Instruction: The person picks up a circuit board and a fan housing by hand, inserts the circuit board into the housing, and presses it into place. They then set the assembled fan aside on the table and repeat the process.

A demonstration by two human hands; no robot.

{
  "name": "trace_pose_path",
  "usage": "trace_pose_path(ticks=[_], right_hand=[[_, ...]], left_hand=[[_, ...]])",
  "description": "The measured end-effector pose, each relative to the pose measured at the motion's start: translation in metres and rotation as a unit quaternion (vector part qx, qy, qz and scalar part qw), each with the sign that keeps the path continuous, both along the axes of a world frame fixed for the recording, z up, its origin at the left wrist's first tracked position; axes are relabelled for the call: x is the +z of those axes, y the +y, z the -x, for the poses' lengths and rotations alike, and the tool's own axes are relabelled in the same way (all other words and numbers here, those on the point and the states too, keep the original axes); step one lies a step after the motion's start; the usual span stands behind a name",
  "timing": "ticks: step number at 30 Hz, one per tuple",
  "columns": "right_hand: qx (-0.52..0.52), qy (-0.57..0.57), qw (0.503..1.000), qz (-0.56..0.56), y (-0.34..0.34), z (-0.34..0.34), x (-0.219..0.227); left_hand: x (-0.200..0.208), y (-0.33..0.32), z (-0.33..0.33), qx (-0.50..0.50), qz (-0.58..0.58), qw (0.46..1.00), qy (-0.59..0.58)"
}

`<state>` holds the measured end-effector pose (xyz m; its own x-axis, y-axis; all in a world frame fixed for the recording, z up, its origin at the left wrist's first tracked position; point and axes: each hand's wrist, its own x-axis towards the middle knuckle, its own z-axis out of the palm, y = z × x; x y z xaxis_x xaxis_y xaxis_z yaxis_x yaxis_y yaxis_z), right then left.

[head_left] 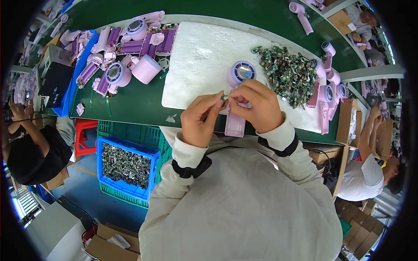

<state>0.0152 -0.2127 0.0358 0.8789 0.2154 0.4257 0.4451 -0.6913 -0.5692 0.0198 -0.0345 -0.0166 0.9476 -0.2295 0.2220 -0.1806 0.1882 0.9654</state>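
Observation:
Both my hands are brought together over the near edge of a white foam mat [187,56]. My left hand [201,117] pinches a small green circuit board [224,98] between thumb and fingertips. The fingertips of my right hand [260,105] close on the board's right end; what else they may hold is too small to make out. Under my hands lies a lilac handheld fan, its round head [242,73] beyond my fingers and its open handle shell [235,125] toward me. My right hand hides the middle of that fan.
A heap of small circuit boards [289,76] lies right on the mat, beside several lilac fan parts [324,93]. More fan parts [130,56] crowd the left, near a blue bin [80,65]. A blue crate of boards [152,167] stands below left. People work on both sides.

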Motion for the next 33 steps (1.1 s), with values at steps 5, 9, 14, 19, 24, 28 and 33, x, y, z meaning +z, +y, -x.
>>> trace_pose_path(ticks=[5, 9, 14, 19, 24, 28, 33], right_hand=[[-0.037, 0.073, 0.992, -0.100, 0.013, 0.011, -0.002], [-0.064, 0.116, 0.982, -0.133, 0.017, 0.015, 0.000], [-0.017, 0.039, 0.998, -0.051, -0.005, 0.000, 0.008], [0.092, -0.038, 0.990, 0.099, -0.038, -0.048, 0.033], [0.145, 0.207, 0.967, 0.035, -0.105, -0.138, 0.052], [-0.104, 0.147, 0.983, 0.043, -0.221, -0.241, 0.030], [-0.332, 0.267, 0.788, 0.445, -0.355, -0.294, -0.016]], left_hand=[[-0.001, -0.009, 0.014, 0.112, -0.186, 0.965, -0.146], [-0.006, -0.017, 0.019, 0.174, -0.237, 0.933, -0.210], [0.007, -0.010, 0.011, 0.159, -0.257, 0.924, -0.233], [0.026, 0.000, 0.003, 0.137, -0.261, 0.930, -0.221], [0.043, -0.007, -0.031, 0.090, -0.192, 0.969, -0.125], [0.042, -0.029, -0.077, 0.063, -0.280, 0.938, -0.195], [0.000, -0.103, -0.132, -0.089, -0.359, 0.832, -0.412]])
